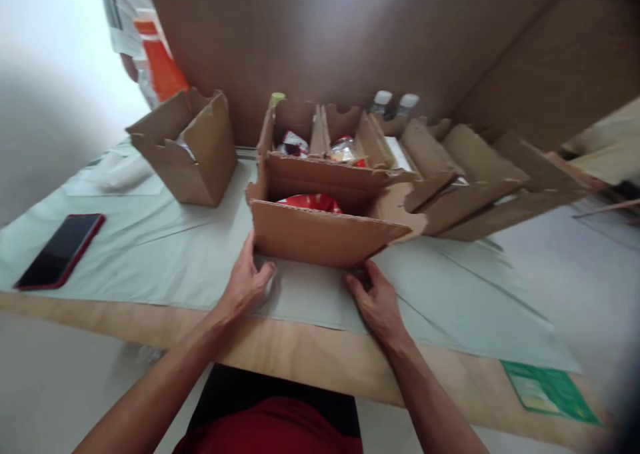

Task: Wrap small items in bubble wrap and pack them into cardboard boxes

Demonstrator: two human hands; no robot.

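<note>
While We Work Low, Even Pressure Serves Best

Because the wide, open-topped box of brown cardboard [320, 235] sits at the centre of the frame with its front panel toward us, we do well to treat its two lower corners as our handles. Our left hand [246, 282] is at the lower left corner, its fingers reaching along the side and its thumb spread clear of the panel. Our right hand [376, 306] is at the lower right corner, fingers bent in by the bottom edge, thumb apart from them. Neither hand is clenched into a fist; whether the fingers grip or merely touch, we cannot tell.

We judge that matched pressure from both sides suits this box, since its right wall flares outward at the top and could fold if squeezed there. A level base should also settle the shiny red packet with pale marks [313, 203] inside it.

Just behind, near the middle of the frame, stand narrow brown cardboard boxes with wrapped packets in them [295, 122], and toward the right lean more slanted brown cardboard boxes [480, 204]; a skewed push might jostle either group. We also mind the creased, pale green cloth [185, 267] underneath, which could ruck up against a dragging edge.
</note>
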